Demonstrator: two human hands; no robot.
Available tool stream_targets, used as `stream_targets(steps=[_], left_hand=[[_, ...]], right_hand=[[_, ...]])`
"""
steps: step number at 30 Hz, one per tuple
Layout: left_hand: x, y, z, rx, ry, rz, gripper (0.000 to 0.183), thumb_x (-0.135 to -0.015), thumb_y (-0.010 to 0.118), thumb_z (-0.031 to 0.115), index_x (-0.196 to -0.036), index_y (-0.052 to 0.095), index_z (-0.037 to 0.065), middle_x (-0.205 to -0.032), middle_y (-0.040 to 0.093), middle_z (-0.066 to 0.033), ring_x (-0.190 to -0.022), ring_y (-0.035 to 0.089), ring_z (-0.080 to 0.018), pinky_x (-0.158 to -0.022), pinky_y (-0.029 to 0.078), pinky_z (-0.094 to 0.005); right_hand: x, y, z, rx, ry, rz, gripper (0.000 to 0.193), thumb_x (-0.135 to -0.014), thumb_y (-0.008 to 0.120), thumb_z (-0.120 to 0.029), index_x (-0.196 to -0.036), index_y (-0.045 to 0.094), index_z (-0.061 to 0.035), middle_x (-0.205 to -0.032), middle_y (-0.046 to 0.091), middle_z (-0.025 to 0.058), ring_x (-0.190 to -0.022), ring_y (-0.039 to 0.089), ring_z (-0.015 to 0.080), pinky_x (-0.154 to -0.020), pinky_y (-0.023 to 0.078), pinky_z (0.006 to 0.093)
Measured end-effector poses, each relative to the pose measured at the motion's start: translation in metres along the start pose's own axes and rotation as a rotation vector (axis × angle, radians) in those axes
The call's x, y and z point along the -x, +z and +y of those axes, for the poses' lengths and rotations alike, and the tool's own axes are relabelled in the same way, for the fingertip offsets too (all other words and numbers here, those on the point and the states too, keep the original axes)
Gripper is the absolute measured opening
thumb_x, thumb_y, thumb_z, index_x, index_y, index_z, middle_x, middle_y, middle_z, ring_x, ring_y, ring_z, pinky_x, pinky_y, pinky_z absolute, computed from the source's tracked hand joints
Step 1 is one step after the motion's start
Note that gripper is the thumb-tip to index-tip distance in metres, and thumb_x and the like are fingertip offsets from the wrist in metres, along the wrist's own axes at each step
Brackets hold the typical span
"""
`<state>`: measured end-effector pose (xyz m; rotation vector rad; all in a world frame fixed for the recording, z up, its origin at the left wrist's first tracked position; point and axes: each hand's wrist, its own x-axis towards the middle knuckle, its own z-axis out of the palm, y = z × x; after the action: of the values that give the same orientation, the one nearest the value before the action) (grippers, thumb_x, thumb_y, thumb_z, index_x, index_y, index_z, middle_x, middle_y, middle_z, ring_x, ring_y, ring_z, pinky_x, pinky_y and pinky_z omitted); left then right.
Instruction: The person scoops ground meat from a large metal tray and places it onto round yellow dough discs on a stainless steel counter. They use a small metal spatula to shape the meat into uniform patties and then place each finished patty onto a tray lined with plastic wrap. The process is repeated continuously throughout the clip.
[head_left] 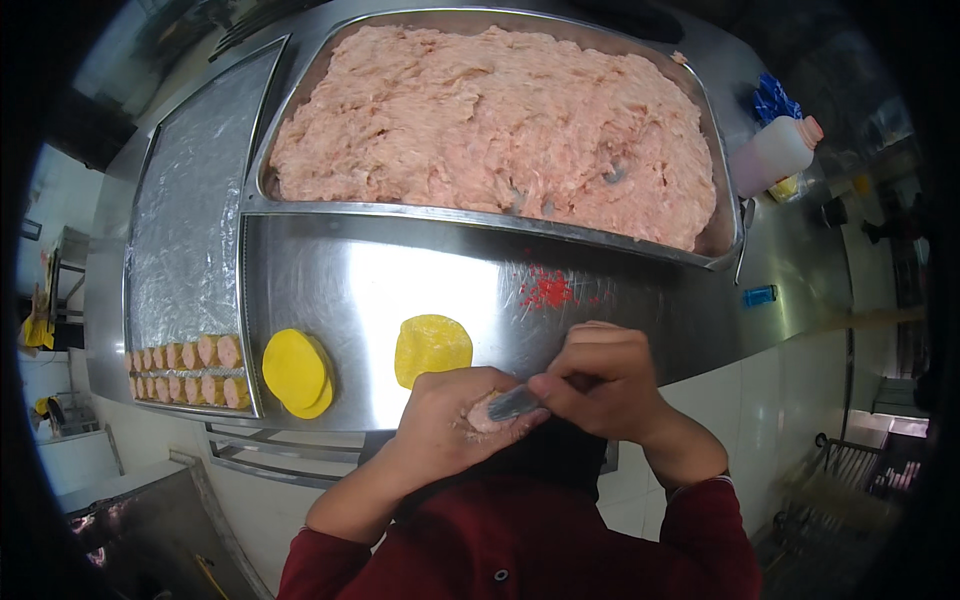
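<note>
Cupped in my left hand [437, 418] is a dumpling with pale pink meat filling [482, 416] showing at its top. My right hand [612, 378] grips a small metal spatula, whose flat blade [513, 403] lies against that filling. Both hands are close together at the table's near edge. Just beyond my left hand lies a round yellow wrapper [433, 348]. Farther left is a stack of similar yellow wrappers [296, 372]. Little red bits [549, 290] are scattered on the steel beyond my right hand.
A deep steel pan [480, 224] of minced meat [480, 120] spans the far side. On the left, a film-lined tray [190, 210] carries rows of filled dumplings [205, 387] at its near end. A pink-capped bottle [778, 155] and a blue lighter-like object [760, 295] are at right.
</note>
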<state>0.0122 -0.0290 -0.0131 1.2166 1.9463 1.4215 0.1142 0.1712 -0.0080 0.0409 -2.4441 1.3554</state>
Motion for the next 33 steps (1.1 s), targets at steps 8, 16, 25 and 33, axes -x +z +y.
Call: stream_targets(steps=[8,16,25,33], left_hand=[[-0.001,-0.006,0.005,0.036,-0.084,0.013,0.022,-0.08,0.084,0.006,-0.098,0.072,0.001,-0.1,0.075,-0.0119,-0.087,0.074,-0.0208,-0.077,0.055,-0.0303],[-0.006,0.0,0.0,0.457,-0.089,0.067,0.018,-0.081,0.083,0.005,-0.093,0.071,0.001,-0.098,0.076,-0.0105,-0.083,0.072,-0.0153,-0.075,0.055,-0.0285],[-0.002,0.0,0.01,0.128,-0.109,0.056,0.015,-0.077,0.085,0.009,-0.083,0.072,0.004,-0.076,0.072,-0.0043,-0.068,0.066,-0.0098,-0.064,0.051,-0.0254],[-0.005,0.003,0.007,0.036,-0.041,0.053,0.016,-0.079,0.085,0.012,-0.087,0.074,0.004,-0.075,0.071,-0.0083,-0.065,0.069,-0.0177,-0.062,0.054,-0.0303]], right_hand=[[0.005,-0.003,0.011,0.109,0.045,0.118,0.032,-0.083,0.087,-0.026,-0.066,0.065,-0.0092,-0.058,0.056,0.0033,-0.051,0.055,0.0214,-0.058,0.044,0.0352],[-0.002,-0.021,0.005,0.066,-0.091,-0.005,0.03,-0.082,0.088,-0.026,-0.068,0.067,-0.0093,-0.059,0.056,0.0024,-0.053,0.055,0.02,-0.061,0.042,0.0339],[-0.014,-0.009,0.002,0.164,-0.191,-0.043,0.03,-0.077,0.089,-0.025,-0.068,0.065,-0.011,-0.062,0.056,0.002,-0.057,0.056,0.0206,-0.062,0.042,0.0343],[-0.011,-0.014,0.002,0.202,-0.186,0.024,0.033,-0.077,0.089,-0.025,-0.064,0.062,-0.012,-0.059,0.054,0.0018,-0.055,0.056,0.021,-0.06,0.043,0.0355]])
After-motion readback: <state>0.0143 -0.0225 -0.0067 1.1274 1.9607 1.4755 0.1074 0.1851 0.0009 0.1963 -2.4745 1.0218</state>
